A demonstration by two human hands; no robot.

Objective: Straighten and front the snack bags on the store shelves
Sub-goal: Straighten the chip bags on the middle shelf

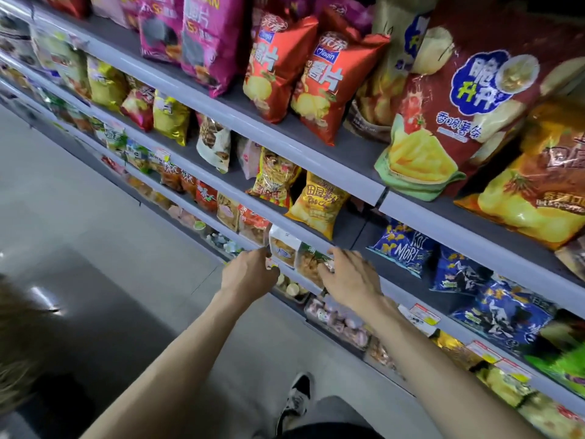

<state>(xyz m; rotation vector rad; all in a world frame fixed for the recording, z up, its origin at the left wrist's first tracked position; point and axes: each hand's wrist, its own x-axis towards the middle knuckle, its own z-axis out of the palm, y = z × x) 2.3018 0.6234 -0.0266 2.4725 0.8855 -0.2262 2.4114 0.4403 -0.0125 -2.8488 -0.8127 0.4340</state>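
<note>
Grey store shelves [319, 163] hold rows of snack bags. On the third shelf down stand a white snack bag [282, 245] and, to its right, a green-topped snack bag [311, 259]. My left hand [250, 274] pinches the lower left edge of the white bag. My right hand [351, 277] grips the green-topped bag from the right, fingers curled round its side. Both bags stand at the shelf's front edge, tilted a little. Above them a yellow chip bag [316, 201] leans on the second shelf.
Red chip bags [326, 77] and a big dark-red bag [468, 99] fill the top shelf. Blue bags [402, 245] lie to the right of my hands. Price tags [424, 313] line the lower rail. My shoe [296, 397] stands on the grey floor [95, 248] close to the shelf base.
</note>
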